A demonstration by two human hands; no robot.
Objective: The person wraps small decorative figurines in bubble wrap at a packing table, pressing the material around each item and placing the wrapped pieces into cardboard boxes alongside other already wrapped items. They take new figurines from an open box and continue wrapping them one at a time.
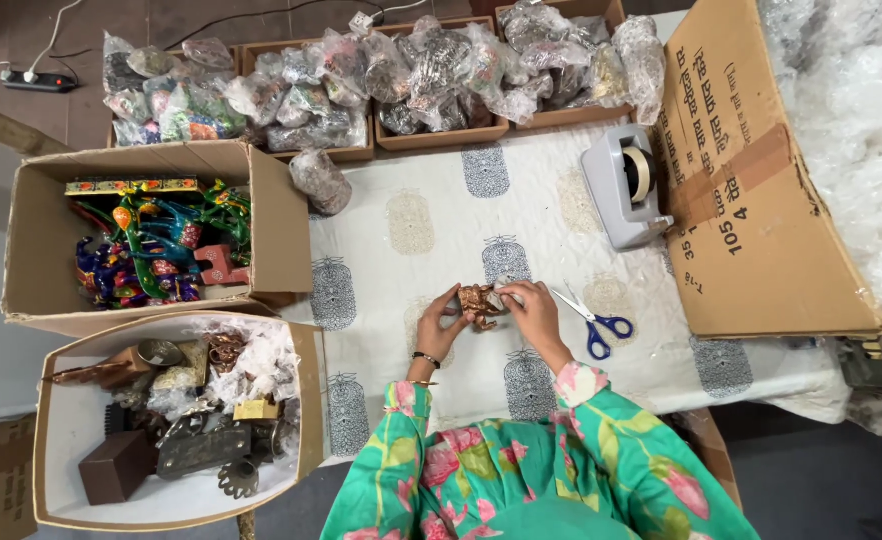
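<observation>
Copper figurine (479, 301) gripped by left hand (441, 325) and right hand (531, 310), centre; blue scissors (591, 322) right; grey tape dispenser (625, 186) above; cardboard boxes (31, 240) left.

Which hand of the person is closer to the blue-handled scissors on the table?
The right hand. It holds the small brown figurine just left of the scissors, apart from them. The left hand is on the figurine's far side, farther from the scissors.
</observation>
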